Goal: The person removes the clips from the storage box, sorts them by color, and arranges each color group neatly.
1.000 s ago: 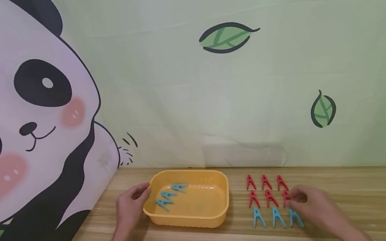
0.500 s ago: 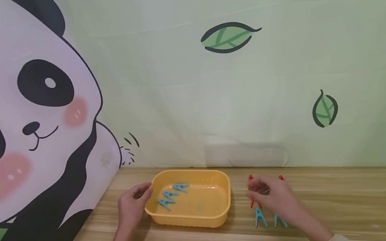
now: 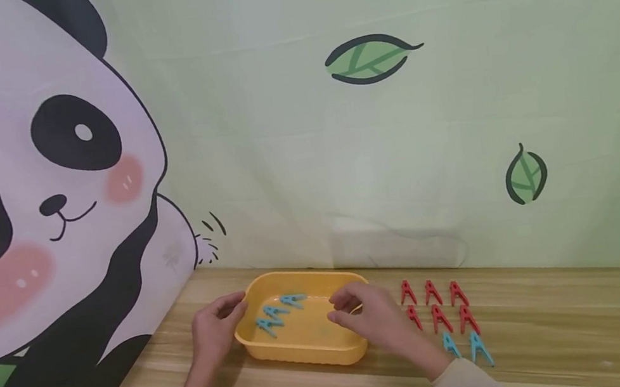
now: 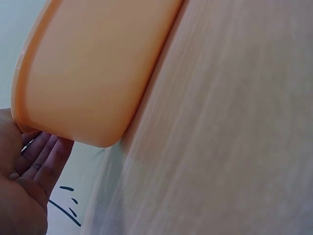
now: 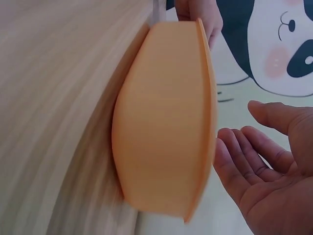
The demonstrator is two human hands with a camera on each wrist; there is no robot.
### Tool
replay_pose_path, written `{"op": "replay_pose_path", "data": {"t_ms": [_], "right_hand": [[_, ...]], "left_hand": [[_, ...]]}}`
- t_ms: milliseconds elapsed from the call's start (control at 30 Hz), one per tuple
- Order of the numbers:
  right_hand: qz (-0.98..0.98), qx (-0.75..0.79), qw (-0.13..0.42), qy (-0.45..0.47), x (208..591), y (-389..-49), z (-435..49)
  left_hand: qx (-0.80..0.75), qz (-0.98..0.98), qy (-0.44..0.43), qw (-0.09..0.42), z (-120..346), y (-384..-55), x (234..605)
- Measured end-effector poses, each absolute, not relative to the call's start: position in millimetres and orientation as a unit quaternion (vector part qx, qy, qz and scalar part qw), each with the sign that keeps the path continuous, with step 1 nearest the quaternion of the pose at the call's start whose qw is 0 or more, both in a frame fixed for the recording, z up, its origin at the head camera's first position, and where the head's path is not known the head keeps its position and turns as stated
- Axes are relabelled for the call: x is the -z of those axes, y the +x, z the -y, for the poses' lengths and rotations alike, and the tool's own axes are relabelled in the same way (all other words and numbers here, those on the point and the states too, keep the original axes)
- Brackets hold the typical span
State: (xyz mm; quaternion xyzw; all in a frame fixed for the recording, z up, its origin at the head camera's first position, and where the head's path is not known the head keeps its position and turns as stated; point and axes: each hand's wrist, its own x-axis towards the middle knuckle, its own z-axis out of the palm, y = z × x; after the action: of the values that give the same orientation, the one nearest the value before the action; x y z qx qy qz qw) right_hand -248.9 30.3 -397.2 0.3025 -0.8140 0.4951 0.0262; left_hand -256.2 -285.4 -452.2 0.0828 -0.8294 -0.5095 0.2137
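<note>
My left hand (image 3: 211,332) holds the left end of a yellow plastic basin (image 3: 299,353), thumb and fingers close together at the rim. In the left wrist view its fingers (image 4: 54,159) lie against the end wall, tips hidden. Three blue clothespins (image 3: 272,313) lie inside the basin, toward its left. Over the right rim reaches my right hand (image 3: 376,317), thumb and fingers apart with nothing visible between them. The right wrist view shows that palm and spread thumb (image 5: 274,115) beside the rim, also with nothing held.
Right of the basin, red clothespins (image 3: 440,318) stand in two rows on the wooden table (image 3: 561,331). Two blue clothespins (image 3: 479,348) show in front of them. The right forearm covers part of this group. Behind the table hangs a green backdrop (image 3: 283,158) with a panda.
My right hand has swept left from the clothespins on the table to above the basin's right side. The left hand stays at the basin, and the clothespins inside it look unchanged.
</note>
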Motion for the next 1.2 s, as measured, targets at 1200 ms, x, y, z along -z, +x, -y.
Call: {"op": "replay_pose_path", "data": {"t_ms": [1200], "right_hand": [[0.801,-0.498,-0.066,0.327,432.7,-291.1,73.2]], "left_hand": [[0.523,0.824,0.084,0.202,284.2,-255.6,451.1]]}}
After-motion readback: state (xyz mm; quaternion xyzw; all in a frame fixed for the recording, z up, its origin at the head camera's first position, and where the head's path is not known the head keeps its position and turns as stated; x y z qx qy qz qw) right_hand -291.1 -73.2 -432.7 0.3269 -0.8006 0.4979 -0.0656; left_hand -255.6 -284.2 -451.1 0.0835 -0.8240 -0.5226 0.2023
